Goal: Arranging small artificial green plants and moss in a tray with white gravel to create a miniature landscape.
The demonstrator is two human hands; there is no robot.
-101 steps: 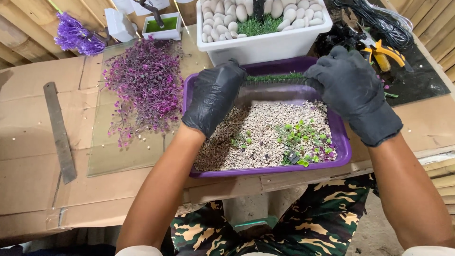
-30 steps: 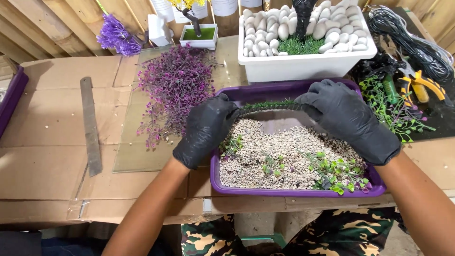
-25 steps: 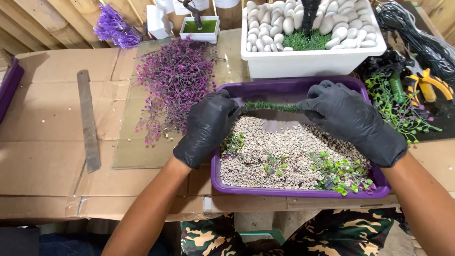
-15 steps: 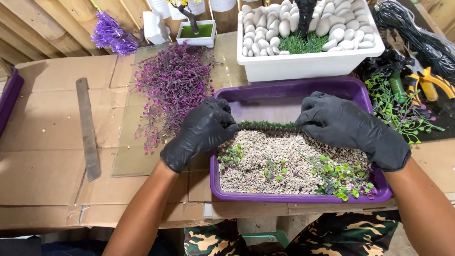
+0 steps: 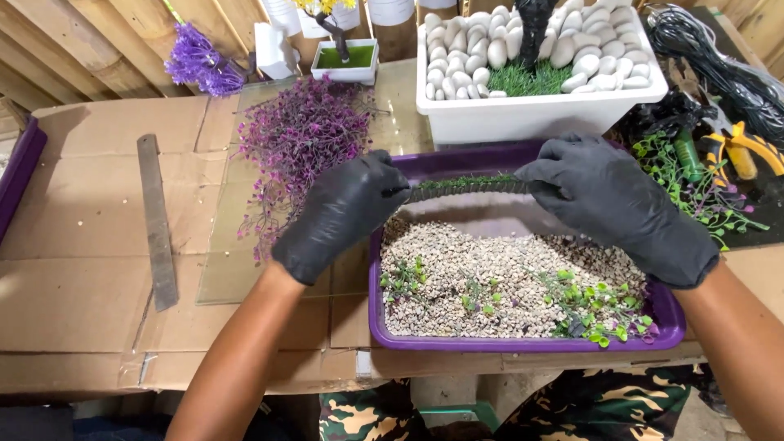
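While both hands wear black gloves, the left hand (image 5: pixel 343 214) and the right hand (image 5: pixel 614 206) each pinch one end of a long thin strip of green fake grass (image 5: pixel 467 185). Each grip is closed on the strip, which stretches between the two hands, a bit bowed in the middle. It hangs just above the far, bare end of the purple plastic tray (image 5: pixel 523 344). Small tan gravel (image 5: pixel 498 282) fills the near part of that tray, and little green plastic plants (image 5: pixel 596 306) poke out of it on the right. Just behind the tray stands a white plastic tub (image 5: pixel 531 114) full of smooth white pebbles, with some green grass in the middle. Left of the tray lies a bushy purple plastic plant (image 5: pixel 298 143) on a clear sheet. Farther left a flat grey metal ruler (image 5: pixel 157 220) lies on the brown cardboard that covers the bench (image 5: pixel 73 269). On the right side are black cords (image 5: pixel 719 57) and yellow-handled pliers (image 5: pixel 739 147).
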